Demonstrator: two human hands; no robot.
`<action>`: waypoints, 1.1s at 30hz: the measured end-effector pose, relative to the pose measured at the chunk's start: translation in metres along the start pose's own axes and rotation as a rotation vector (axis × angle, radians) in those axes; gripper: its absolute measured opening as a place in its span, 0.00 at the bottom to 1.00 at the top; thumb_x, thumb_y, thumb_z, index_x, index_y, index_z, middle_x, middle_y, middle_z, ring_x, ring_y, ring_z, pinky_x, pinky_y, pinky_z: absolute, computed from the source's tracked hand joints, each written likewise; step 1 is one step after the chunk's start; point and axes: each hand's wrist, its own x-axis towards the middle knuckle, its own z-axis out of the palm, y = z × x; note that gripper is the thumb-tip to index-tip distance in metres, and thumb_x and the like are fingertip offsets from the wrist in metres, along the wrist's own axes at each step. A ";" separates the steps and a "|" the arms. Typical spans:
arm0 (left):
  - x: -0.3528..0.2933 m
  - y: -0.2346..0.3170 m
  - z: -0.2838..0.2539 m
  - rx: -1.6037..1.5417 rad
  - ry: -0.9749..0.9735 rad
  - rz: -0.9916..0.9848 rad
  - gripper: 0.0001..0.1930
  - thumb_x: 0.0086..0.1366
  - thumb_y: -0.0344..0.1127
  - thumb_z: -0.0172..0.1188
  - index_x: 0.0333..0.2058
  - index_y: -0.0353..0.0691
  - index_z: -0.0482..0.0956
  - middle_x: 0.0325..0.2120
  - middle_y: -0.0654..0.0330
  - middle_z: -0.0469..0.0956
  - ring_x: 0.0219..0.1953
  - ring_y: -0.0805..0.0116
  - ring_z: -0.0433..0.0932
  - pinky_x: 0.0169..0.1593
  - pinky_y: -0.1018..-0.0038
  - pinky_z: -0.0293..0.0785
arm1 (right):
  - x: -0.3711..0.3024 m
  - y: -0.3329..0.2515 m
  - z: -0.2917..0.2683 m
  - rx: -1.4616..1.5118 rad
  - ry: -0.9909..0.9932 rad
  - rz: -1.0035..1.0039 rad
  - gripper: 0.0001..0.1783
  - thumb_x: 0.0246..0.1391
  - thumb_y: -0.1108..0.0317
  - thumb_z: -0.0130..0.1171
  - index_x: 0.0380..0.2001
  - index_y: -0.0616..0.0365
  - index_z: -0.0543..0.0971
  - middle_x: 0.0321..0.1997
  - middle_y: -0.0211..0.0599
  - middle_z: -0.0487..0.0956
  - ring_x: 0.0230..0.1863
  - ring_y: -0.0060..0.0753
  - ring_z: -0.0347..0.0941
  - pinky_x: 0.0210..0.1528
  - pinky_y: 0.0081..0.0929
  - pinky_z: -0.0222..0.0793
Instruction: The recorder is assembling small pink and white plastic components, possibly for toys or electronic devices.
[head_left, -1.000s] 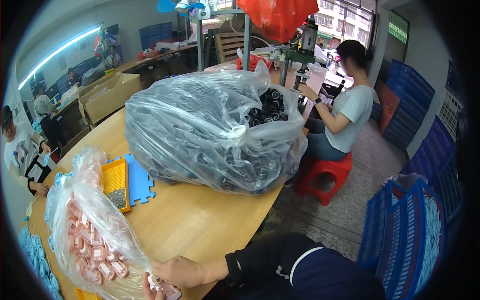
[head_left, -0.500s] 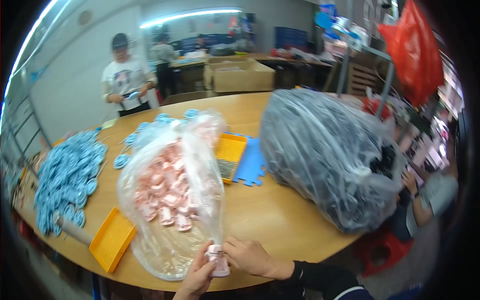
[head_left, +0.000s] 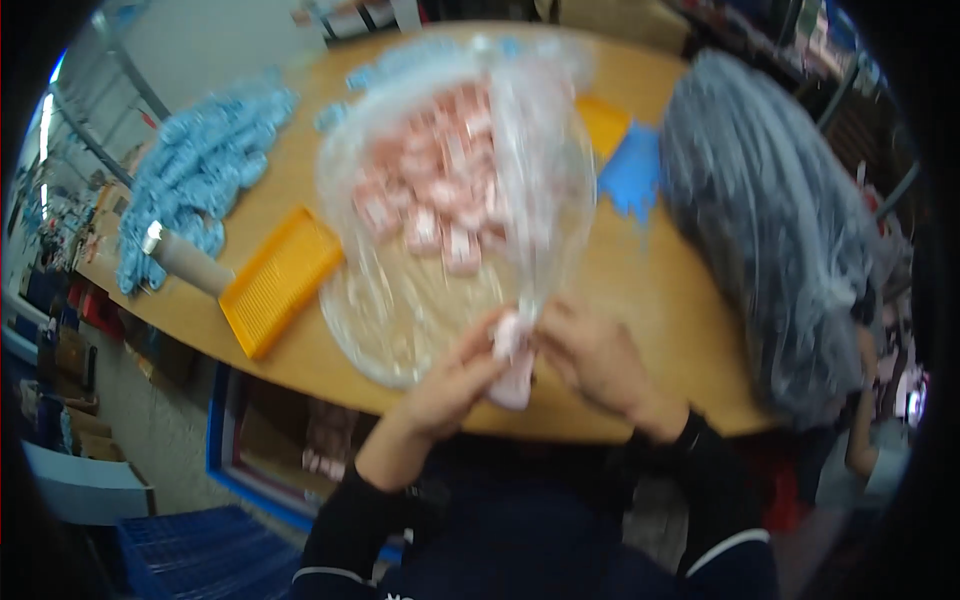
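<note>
Over the table's front edge, my left hand (head_left: 450, 380) grips a small pale pink plastic part (head_left: 514, 378) between thumb and fingers. My right hand (head_left: 600, 358) is closed, its fingertips bunched against the right side of that part near its top. Whether a smaller piece sits in the right fingertips is hidden. Just beyond both hands lies a large clear plastic bag (head_left: 400, 325), its open end toward me. Inside it are heaped many similar pink plastic parts (head_left: 440, 175).
Left of the bag are an orange ribbed tray (head_left: 282, 283), a cylinder (head_left: 190, 262) and a pile of light blue coiled pieces (head_left: 205, 150). At right stand a blue foam mat (head_left: 635, 170), another orange tray (head_left: 603, 125) and a bulky grey plastic bag (head_left: 765, 220). Blue crates (head_left: 205, 555) sit below.
My view has tipped down, so the table appears higher and my forearms show more. Both hands stay together at the pink part, which is turned slightly.
</note>
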 end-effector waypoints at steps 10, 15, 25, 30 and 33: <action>-0.004 -0.013 0.001 -0.209 0.022 -0.047 0.31 0.64 0.31 0.48 0.64 0.37 0.49 0.49 0.49 0.70 0.43 0.55 0.78 0.44 0.62 0.79 | -0.004 0.024 0.007 0.667 -0.245 0.321 0.07 0.51 0.69 0.61 0.27 0.61 0.75 0.26 0.24 0.71 0.26 0.15 0.62 0.26 0.18 0.59; -0.010 -0.020 0.001 -0.203 0.047 -0.019 0.30 0.65 0.30 0.48 0.64 0.39 0.49 0.50 0.50 0.70 0.43 0.57 0.78 0.45 0.63 0.78 | -0.004 0.016 0.006 0.618 -0.280 0.405 0.06 0.51 0.70 0.59 0.28 0.61 0.75 0.26 0.25 0.72 0.24 0.16 0.63 0.25 0.19 0.60; -0.002 -0.020 0.007 -0.119 0.142 0.001 0.30 0.65 0.28 0.49 0.64 0.40 0.50 0.51 0.53 0.69 0.48 0.64 0.75 0.49 0.68 0.76 | -0.009 0.003 0.017 -0.022 -0.014 -0.011 0.09 0.42 0.71 0.59 0.28 0.60 0.72 0.29 0.41 0.71 0.28 0.45 0.74 0.28 0.37 0.72; -0.001 -0.019 0.003 -0.119 0.103 -0.012 0.30 0.65 0.28 0.49 0.64 0.40 0.49 0.52 0.53 0.69 0.48 0.64 0.74 0.50 0.67 0.74 | -0.008 0.007 0.018 0.021 -0.002 -0.031 0.09 0.43 0.71 0.58 0.29 0.60 0.72 0.29 0.41 0.72 0.28 0.46 0.74 0.27 0.37 0.72; 0.001 -0.018 0.002 -0.122 0.084 -0.015 0.30 0.65 0.28 0.48 0.65 0.40 0.49 0.52 0.52 0.68 0.48 0.63 0.74 0.50 0.67 0.74 | -0.002 0.003 0.011 -0.011 -0.094 0.085 0.09 0.46 0.70 0.58 0.31 0.60 0.72 0.30 0.43 0.74 0.30 0.48 0.75 0.29 0.40 0.72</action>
